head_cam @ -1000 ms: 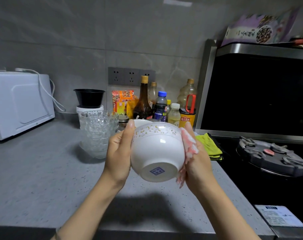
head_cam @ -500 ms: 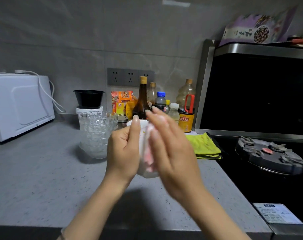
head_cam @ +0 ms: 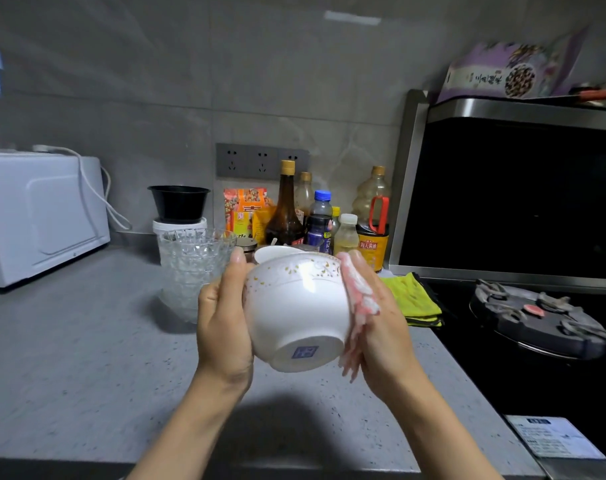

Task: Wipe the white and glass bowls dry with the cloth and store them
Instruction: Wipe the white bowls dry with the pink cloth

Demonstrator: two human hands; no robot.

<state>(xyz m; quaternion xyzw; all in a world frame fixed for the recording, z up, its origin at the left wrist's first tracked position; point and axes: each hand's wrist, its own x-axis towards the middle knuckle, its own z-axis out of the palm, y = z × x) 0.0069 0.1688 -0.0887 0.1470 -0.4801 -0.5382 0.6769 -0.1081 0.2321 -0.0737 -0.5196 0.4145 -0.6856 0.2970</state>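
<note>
- Grey counter [head_cam: 69,358] under you: microwave [head_cam: 42,216] far left, bottles [head_cam: 286,216] at the wall, burner [head_cam: 536,313] to your right.
- Glass bowls [head_cam: 194,268] stand stacked just behind your left hand [head_cam: 222,323]; spare bowl [head_cam: 273,252] and yellow rag [head_cam: 412,299] lie beyond.
- Bowl [head_cam: 294,306] is up off the counter between both hands, tipped: base facing you, mouth towards the wall.
- Left hand curls round its left side; right hand [head_cam: 381,323], fingers nearly straight, presses the cloth [head_cam: 358,296] to its right side.
</note>
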